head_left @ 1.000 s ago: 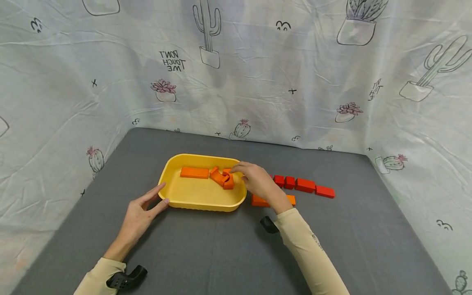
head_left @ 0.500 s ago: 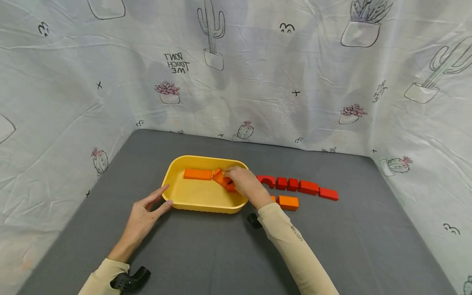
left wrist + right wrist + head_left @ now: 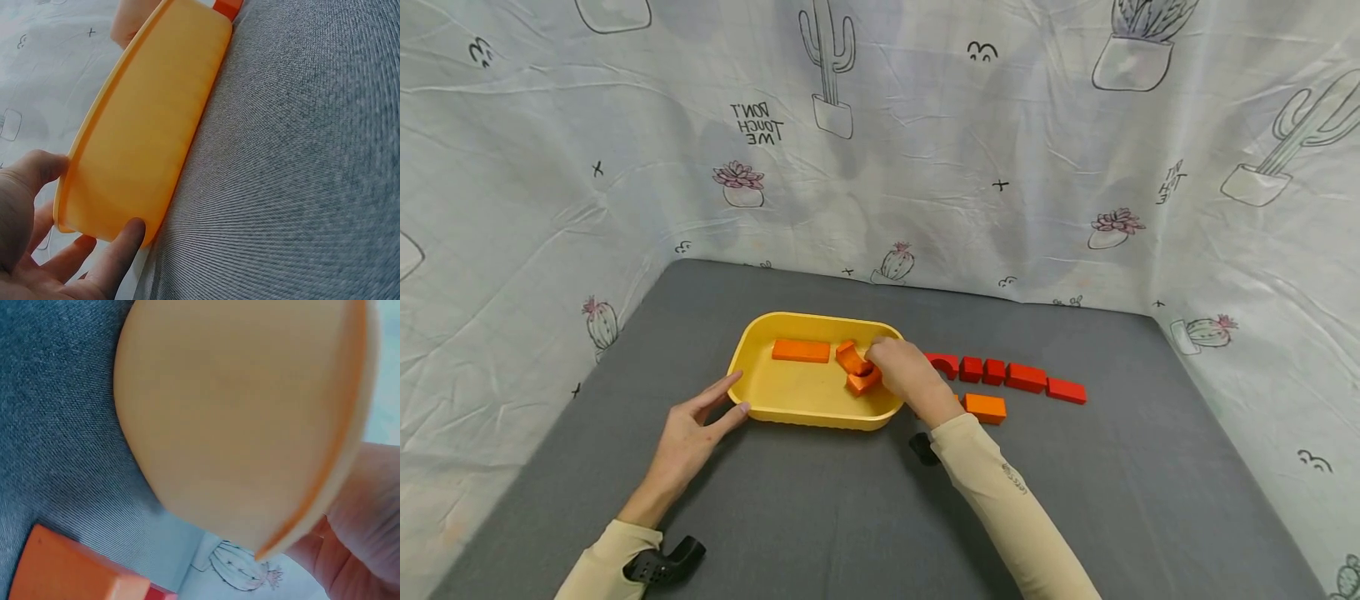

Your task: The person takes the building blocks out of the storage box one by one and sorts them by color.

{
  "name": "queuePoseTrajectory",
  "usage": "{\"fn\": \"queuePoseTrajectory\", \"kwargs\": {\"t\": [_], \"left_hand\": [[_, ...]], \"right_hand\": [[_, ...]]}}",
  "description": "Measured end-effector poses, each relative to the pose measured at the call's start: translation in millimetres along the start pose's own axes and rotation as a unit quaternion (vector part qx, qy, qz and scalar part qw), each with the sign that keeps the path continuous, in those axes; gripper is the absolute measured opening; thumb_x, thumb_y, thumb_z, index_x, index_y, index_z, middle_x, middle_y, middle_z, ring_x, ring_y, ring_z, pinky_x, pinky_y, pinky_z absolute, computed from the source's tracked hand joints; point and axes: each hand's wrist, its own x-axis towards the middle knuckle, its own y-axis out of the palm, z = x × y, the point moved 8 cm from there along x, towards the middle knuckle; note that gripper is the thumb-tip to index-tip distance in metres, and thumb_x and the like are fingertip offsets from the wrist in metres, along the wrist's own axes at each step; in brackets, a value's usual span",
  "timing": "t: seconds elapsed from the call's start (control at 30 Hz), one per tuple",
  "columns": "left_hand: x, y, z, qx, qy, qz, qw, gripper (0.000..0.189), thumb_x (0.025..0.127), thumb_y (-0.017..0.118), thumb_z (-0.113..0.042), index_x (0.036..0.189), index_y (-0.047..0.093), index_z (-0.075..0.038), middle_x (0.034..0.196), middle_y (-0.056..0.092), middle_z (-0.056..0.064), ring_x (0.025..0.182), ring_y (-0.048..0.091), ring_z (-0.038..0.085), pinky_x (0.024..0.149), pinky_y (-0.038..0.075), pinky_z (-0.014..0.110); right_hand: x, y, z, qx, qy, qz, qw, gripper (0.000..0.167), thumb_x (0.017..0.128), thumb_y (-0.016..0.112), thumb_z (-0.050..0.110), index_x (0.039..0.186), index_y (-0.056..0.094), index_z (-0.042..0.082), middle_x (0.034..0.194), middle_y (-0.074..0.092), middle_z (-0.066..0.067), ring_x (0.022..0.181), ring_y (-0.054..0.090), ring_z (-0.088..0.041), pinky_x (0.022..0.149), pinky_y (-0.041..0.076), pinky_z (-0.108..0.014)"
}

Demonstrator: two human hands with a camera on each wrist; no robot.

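Note:
A yellow tray (image 3: 808,414) sits mid-table on grey cloth. Inside lie a long orange block (image 3: 801,351), a small orange block (image 3: 847,356) and an orange arch block (image 3: 862,382). My right hand (image 3: 880,368) reaches over the tray's right end, its curled fingers on the arch block. My left hand (image 3: 724,398) touches the tray's left front corner with straight fingers. In the left wrist view, thumb and fingers of the left hand (image 3: 81,209) bracket the tray wall (image 3: 150,125). The right wrist view shows the tray's outer wall (image 3: 237,412) and part of the right hand (image 3: 356,550).
To the right of the tray a row of red blocks runs from a red arch (image 3: 943,364) to a flat red block (image 3: 1066,390). In front of that row lies an orange block (image 3: 985,407) (image 3: 69,569). Cactus-print sheets wall in three sides.
The right hand went into the tray's right end and drew back slightly. The arch block has turned and lies nearer the front wall. The left hand stayed at the corner.

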Motion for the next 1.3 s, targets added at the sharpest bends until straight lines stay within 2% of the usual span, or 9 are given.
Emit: {"fn": "queuePoseTrajectory", "kwargs": {"t": [0.13, 0.33, 0.47, 0.57, 0.77, 0.9, 1.0, 1.1, 1.3], "left_hand": [[0.2, 0.7, 0.2, 0.000, 0.000, 0.002, 1.0000, 0.061, 0.091, 0.071, -0.032, 0.146, 0.048, -0.017, 0.152, 0.040, 0.009, 0.139, 0.037, 0.031, 0.110, 0.032, 0.054], [0.0, 0.7, 0.8, -0.001, -0.002, 0.001, 1.0000, 0.061, 0.091, 0.071, -0.032, 0.147, 0.048, -0.018, 0.152, 0.040, 0.009, 0.140, 0.036, 0.031, 0.111, 0.032, 0.054], [0.3, 0.5, 1.6, -0.002, -0.004, 0.001, 1.0000, 0.061, 0.091, 0.071, -0.032, 0.147, 0.048, -0.018, 0.152, 0.040, 0.009, 0.140, 0.036, 0.030, 0.110, 0.032, 0.054], [0.0, 0.5, 1.6, -0.002, -0.005, 0.001, 1.0000, 0.062, 0.091, 0.071, -0.033, 0.147, 0.048, -0.019, 0.152, 0.040, 0.009, 0.140, 0.036, 0.030, 0.110, 0.032, 0.054], [-0.3, 0.4, 0.5, 0.006, -0.003, 0.003, 1.0000, 0.061, 0.092, 0.070, -0.033, 0.147, 0.047, -0.021, 0.152, 0.040, 0.006, 0.140, 0.037, 0.028, 0.110, 0.035, 0.045], [0.0, 0.3, 0.1, 0.009, 0.002, 0.008, 0.9999, 0.061, 0.092, 0.069, -0.035, 0.148, 0.046, -0.021, 0.152, 0.040, 0.007, 0.140, 0.036, 0.028, 0.108, 0.037, 0.042], [-0.4, -1.6, 1.7, 0.013, 0.001, 0.005, 0.9999, 0.062, 0.093, 0.068, -0.036, 0.148, 0.045, -0.021, 0.153, 0.040, 0.007, 0.140, 0.036, 0.028, 0.106, 0.039, 0.021], [-1.7, -3.5, 3.9, 0.022, -0.003, 0.001, 0.9998, 0.062, 0.093, 0.067, -0.037, 0.149, 0.045, -0.022, 0.153, 0.040, 0.008, 0.139, 0.037, 0.029, 0.096, 0.037, 0.004], [-1.1, -0.1, 5.0, 0.021, -0.007, 0.008, 0.9997, 0.063, 0.093, 0.067, -0.040, 0.149, 0.043, -0.024, 0.154, 0.038, 0.008, 0.139, 0.037, 0.030, 0.096, 0.038, 0.006]], "right_hand": [[-7.9, -5, 2, 0.002, 0.000, -0.005, 1.0000, 0.020, 0.090, 0.068, 0.001, 0.107, 0.074, 0.010, 0.101, 0.062, -0.006, 0.083, 0.056, -0.019, 0.081, 0.054, -0.027], [-20.6, -15, 5, 0.021, -0.029, -0.031, 0.9989, 0.022, 0.088, 0.070, 0.002, 0.107, 0.076, 0.012, 0.106, 0.064, -0.005, 0.089, 0.060, -0.020, 0.084, 0.054, -0.030], [-30.5, -23, 0, 0.085, -0.042, -0.056, 0.9939, 0.023, 0.086, 0.073, 0.005, 0.108, 0.076, 0.012, 0.113, 0.065, -0.005, 0.097, 0.062, -0.022, 0.089, 0.054, -0.033], [-42.2, -33, -7, 0.147, -0.056, -0.093, 0.9831, 0.023, 0.085, 0.076, 0.005, 0.108, 0.076, 0.009, 0.115, 0.065, -0.005, 0.101, 0.062, -0.022, 0.089, 0.054, -0.033], [-74.9, -45, -32, 0.230, -0.074, -0.152, 0.9583, 0.026, 0.082, 0.078, 0.000, 0.108, 0.075, 0.004, 0.113, 0.065, -0.006, 0.096, 0.065, -0.020, 0.079, 0.058, -0.033], [-97.7, -47, -57, 0.245, -0.055, -0.175, 0.9520, 0.028, 0.081, 0.078, 0.000, 0.108, 0.075, 0.003, 0.114, 0.065, -0.006, 0.099, 0.065, -0.023, 0.079, 0.059, -0.035], [-110.9, -47, -73, 0.242, -0.040, -0.194, 0.9498, 0.029, 0.081, 0.079, 0.002, 0.110, 0.074, 0.003, 0.114, 0.066, -0.007, 0.101, 0.064, -0.024, 0.079, 0.059, -0.036], [-119.7, -44, -87, 0.246, -0.030, -0.202, 0.9475, 0.029, 0.081, 0.078, 0.002, 0.111, 0.074, 0.002, 0.115, 0.066, -0.009, 0.102, 0.064, -0.027, 0.079, 0.059, -0.036], [-139.4, -38, -107, 0.256, -0.012, -0.212, 0.9433, 0.028, 0.080, 0.078, -0.002, 0.108, 0.074, 0.001, 0.116, 0.065, -0.012, 0.100, 0.064, -0.031, 0.074, 0.060, -0.036]]}}
